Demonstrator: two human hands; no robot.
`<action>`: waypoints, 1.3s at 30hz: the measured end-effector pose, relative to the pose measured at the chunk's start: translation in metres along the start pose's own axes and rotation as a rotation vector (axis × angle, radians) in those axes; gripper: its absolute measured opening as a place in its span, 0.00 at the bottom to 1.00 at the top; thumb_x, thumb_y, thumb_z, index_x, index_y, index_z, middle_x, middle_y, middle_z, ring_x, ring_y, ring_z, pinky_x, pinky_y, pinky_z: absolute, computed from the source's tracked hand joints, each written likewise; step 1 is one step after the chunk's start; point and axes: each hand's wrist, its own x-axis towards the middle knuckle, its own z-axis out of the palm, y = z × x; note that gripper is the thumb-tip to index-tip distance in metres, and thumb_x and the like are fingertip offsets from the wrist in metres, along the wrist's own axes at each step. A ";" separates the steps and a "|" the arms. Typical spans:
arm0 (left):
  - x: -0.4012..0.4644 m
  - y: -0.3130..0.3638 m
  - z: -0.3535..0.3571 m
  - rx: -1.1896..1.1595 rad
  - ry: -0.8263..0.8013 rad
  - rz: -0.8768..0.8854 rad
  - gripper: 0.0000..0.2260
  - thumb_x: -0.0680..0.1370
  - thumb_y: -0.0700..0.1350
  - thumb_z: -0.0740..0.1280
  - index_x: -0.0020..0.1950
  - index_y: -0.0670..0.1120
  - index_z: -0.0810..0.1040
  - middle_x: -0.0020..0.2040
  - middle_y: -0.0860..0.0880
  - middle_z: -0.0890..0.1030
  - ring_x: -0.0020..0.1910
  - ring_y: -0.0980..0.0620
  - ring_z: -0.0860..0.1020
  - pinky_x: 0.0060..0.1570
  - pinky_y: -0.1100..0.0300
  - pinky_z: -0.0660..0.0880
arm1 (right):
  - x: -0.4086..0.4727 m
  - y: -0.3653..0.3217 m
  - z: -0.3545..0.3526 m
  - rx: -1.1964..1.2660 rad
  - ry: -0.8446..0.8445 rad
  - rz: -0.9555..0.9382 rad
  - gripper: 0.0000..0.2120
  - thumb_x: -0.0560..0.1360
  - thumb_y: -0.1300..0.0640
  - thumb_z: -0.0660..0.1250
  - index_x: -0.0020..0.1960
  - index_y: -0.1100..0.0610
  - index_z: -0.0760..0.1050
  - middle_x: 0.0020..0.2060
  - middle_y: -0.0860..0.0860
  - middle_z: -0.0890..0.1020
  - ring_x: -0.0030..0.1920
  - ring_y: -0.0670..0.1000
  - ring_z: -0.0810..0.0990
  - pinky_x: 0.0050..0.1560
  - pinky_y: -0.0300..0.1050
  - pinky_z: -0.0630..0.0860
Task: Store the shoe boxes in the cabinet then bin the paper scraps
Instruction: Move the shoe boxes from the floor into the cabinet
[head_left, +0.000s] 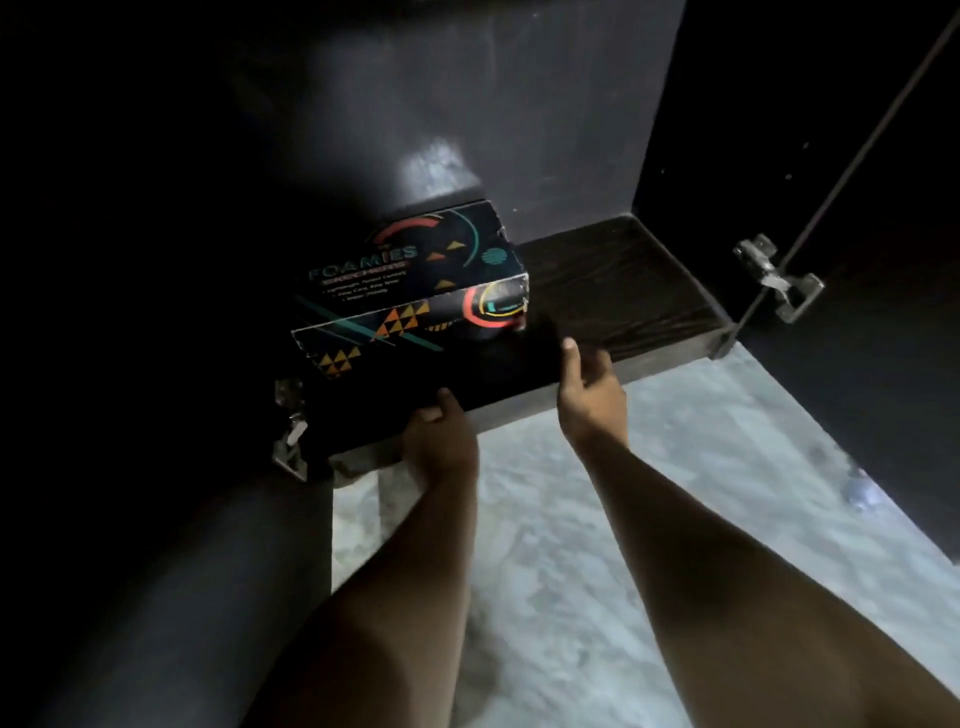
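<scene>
two bare forearms reaching forward and down over pale mottled floor (597, 545) toward low cabinet (571, 104), doors swung open, hinge (779, 280) on right, another hinge (291, 431) at lower left

left hand (441, 441) at front lip of cabinet shelf (623, 291), fingers curled over dark edge just below box — whether gripping anything, cannot tell in the gloom. right hand (589, 389) slightly further in, fingers (571, 358) loosely spread, holding nothing, thumb tip close to box's near right corner but apart from it

shoe box (410, 291) already on shelf, set in left half, black with coloured triangles and arcs, "foamies" lettering on lid. long axis running diagonally, from near-left toward far-right, far end close to back panel, near end close to shelf lip. lies ahead and a little left of both hands, between them in line of reach — right hand nearer to its short right end, left hand nearer to its long front face

judged: box looks placed, probably release or a last nudge inward. right half of shelf bare. no paper scraps or bin in view
</scene>
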 end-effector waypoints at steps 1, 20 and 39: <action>-0.028 0.003 0.005 0.068 -0.045 0.033 0.23 0.82 0.58 0.59 0.57 0.39 0.80 0.57 0.38 0.82 0.60 0.37 0.79 0.58 0.52 0.75 | -0.009 0.010 -0.015 -0.051 -0.002 0.001 0.21 0.82 0.37 0.58 0.61 0.53 0.77 0.48 0.50 0.83 0.57 0.59 0.81 0.51 0.46 0.72; -0.506 -0.015 0.119 0.507 -1.192 0.404 0.11 0.72 0.54 0.70 0.36 0.48 0.78 0.43 0.45 0.84 0.45 0.42 0.83 0.50 0.42 0.83 | -0.292 0.056 -0.547 -0.394 0.737 0.436 0.23 0.81 0.38 0.57 0.55 0.55 0.81 0.53 0.59 0.86 0.57 0.62 0.82 0.56 0.52 0.78; -0.618 -0.152 0.155 0.628 -1.405 0.625 0.25 0.80 0.62 0.61 0.69 0.47 0.76 0.62 0.45 0.81 0.60 0.41 0.78 0.63 0.45 0.76 | -0.469 0.197 -0.638 -0.242 1.019 0.926 0.37 0.73 0.43 0.71 0.75 0.55 0.63 0.69 0.63 0.70 0.68 0.67 0.71 0.68 0.56 0.69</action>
